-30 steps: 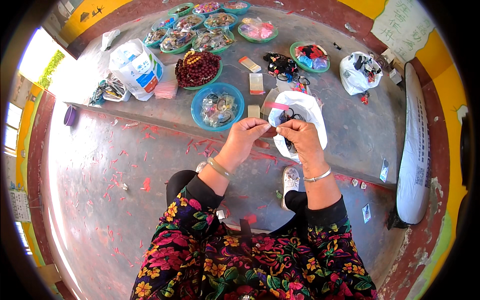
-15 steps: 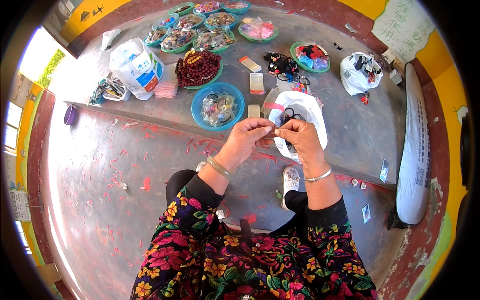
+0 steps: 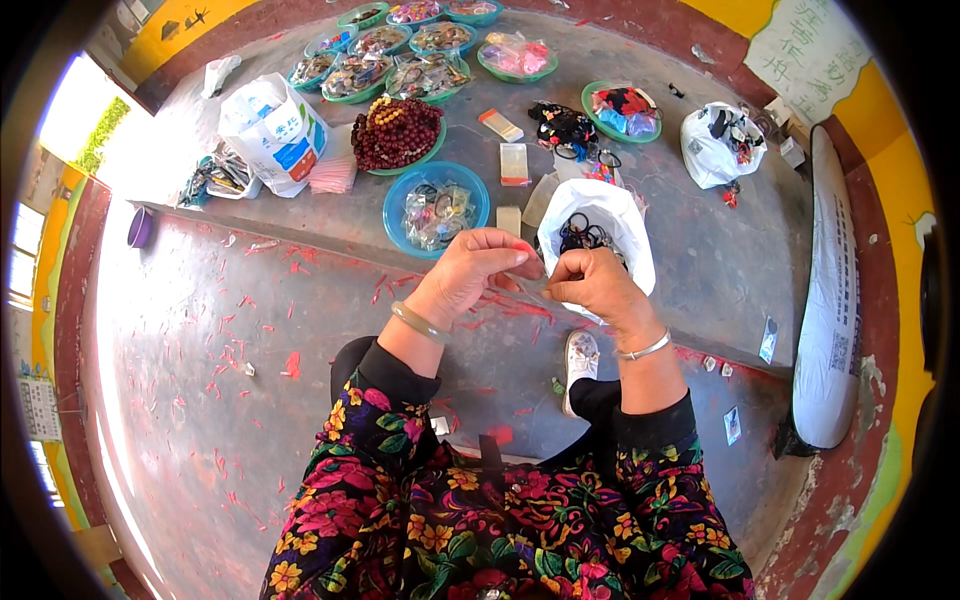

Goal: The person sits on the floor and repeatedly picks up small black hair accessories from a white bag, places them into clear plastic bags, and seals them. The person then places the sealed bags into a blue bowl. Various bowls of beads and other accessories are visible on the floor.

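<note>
Both hands meet in front of the body, just above the white bag w/ dark rings inside. Left hand and right hand are pinched narrow on a small thin piece between the fingertips; too small to say what it is. It looks very light and easy to slip, so best held by fingertips only, close to its ends
</note>
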Available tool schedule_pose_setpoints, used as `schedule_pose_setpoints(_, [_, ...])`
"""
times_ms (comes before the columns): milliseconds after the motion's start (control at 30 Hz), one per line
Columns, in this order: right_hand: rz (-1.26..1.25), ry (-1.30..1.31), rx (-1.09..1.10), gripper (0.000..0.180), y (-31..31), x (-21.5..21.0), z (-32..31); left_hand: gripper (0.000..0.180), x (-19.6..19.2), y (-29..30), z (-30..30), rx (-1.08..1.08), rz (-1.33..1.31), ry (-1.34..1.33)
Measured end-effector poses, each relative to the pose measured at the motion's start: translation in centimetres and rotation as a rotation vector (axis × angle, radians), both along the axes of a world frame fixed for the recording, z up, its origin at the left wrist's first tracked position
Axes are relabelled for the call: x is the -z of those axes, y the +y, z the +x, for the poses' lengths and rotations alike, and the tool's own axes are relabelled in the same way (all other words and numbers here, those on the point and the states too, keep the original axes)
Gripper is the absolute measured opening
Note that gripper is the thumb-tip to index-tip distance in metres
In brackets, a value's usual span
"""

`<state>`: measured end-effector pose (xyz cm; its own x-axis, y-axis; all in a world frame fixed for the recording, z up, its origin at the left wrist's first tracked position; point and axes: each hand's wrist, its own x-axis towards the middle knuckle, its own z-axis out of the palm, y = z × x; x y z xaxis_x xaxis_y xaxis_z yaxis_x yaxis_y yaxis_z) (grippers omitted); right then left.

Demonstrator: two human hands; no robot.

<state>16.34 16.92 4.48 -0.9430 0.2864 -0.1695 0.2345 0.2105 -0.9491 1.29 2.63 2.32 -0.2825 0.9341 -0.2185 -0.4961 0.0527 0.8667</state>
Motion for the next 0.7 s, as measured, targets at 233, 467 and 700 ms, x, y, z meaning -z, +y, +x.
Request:
schedule_pose_setpoints(233, [0.015,-0.093,-0.145,0.011,1.2,0.4,0.6,0.014,-0.7,-0.4,0.0,0.266,-0.128,0.243])
schedule_pose_setpoints(467, [-0.188,0.071,0.106,0.021,1.4,0.2,0.5,0.01,0.5,0.2,-0.3,0.037,-0.132,0.045])
schedule_pose_setpoints(700, [-0.55,0.218,0.253,0.02,2.2,1.0,0.5,0.006,-0.2,0.1,-0.2,-0.064,-0.02,-0.096])
